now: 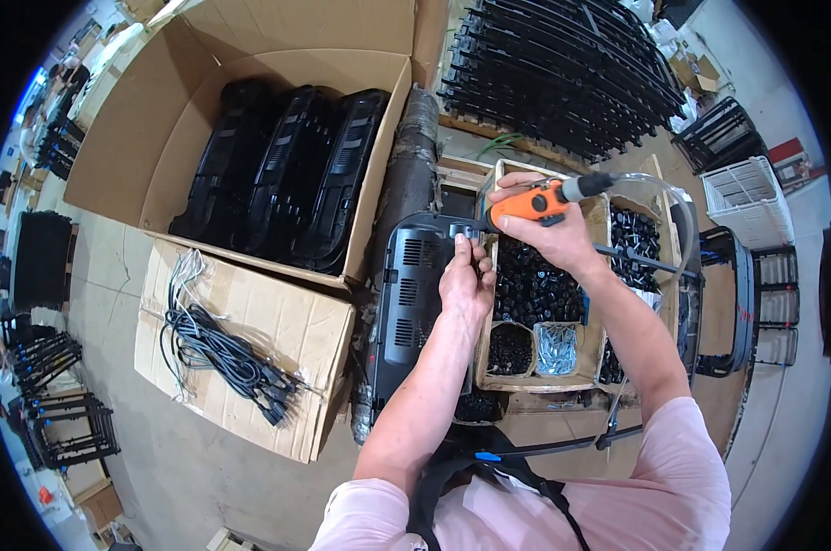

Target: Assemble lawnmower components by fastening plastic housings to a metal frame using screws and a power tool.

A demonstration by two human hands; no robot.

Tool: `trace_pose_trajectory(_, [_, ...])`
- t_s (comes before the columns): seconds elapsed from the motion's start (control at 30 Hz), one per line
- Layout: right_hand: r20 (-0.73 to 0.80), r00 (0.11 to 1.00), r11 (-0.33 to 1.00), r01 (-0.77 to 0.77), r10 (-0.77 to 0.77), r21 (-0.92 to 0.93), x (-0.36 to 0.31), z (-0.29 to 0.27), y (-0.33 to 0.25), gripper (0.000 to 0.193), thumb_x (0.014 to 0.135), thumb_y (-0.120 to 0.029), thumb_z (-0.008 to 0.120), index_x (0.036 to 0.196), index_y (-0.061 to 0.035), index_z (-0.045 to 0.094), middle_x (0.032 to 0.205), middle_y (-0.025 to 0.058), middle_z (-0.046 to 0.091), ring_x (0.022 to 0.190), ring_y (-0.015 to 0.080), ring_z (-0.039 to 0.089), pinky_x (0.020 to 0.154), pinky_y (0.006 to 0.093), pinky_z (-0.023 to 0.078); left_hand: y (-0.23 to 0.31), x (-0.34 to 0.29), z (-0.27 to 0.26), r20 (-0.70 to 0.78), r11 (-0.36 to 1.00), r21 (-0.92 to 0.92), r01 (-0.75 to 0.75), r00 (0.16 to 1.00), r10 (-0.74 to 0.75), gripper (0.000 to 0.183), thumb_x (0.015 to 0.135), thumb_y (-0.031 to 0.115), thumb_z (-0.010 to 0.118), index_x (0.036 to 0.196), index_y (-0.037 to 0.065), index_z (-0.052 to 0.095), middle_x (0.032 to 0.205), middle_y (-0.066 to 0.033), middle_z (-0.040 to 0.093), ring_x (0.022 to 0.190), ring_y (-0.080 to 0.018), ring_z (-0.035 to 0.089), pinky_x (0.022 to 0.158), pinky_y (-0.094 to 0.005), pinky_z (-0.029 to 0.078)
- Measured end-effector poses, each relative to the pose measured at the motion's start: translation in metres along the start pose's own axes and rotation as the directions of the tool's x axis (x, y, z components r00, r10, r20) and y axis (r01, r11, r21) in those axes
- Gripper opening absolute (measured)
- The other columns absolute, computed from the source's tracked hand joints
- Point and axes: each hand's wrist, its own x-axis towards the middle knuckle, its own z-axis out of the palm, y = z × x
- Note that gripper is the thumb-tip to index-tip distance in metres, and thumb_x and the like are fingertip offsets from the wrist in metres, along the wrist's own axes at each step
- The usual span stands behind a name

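My right hand [562, 241] is wrapped round an orange power screwdriver [530, 206] with a clear hose at its back end. The tool lies sideways, its front end toward the far right corner of a black plastic cover [410, 303] with vent slots. At that corner my left hand [468, 280] is closed, fingertips on a small dark fitting [461, 230]. Its curled fingers seem to hold more small dark pieces, too small to name. My right hand hides part of the wooden parts box [585, 378] beneath it, where small black parts [535, 285] lie.
Left of the cover stands an open carton [277, 262] with several black covers [282, 174]. Nearer, a bundle of black cables [227, 344] lies on flattened cardboard [163, 321]. Silver screws [556, 349] fill a small compartment. Black frames [562, 78] are stacked at the back.
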Motion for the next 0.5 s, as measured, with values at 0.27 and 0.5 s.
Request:
trace_pose_trajectory(0.27, [0.023,0.999,0.996,0.037,-0.039,0.078,0.001,0.003,-0.010,0.053,0.087,-0.008,0.083,0.135,-0.0021,0.061,0.124,0.0136,0.074,0.115,0.0199,0.070,0.106,0.0380,0.056,0.019,0.010,0.008,0.119,0.969,-0.246,0.029,0.993,0.001,0.028,0.112,0.039,0.054,0.108,0.013,0.062,0.084,0.0040,0.056,0.069,-0.0089,0.052,0.056,-0.0224,0.044])
trace_pose_trajectory(0.5, [0.022,0.997,0.997,0.067,-0.068,0.040,0.015,0.018,-0.008,0.052,0.087,-0.010,0.083,0.135,-0.0015,0.062,0.121,0.0127,0.074,0.112,0.0181,0.070,0.104,0.0369,0.056,0.026,0.002,0.008,0.137,0.985,-0.174,0.010,0.990,0.014,0.029,0.114,0.036,0.050,0.115,0.010,0.062,0.091,-0.0007,0.062,0.073,-0.0138,0.057,0.061,-0.0252,0.050])
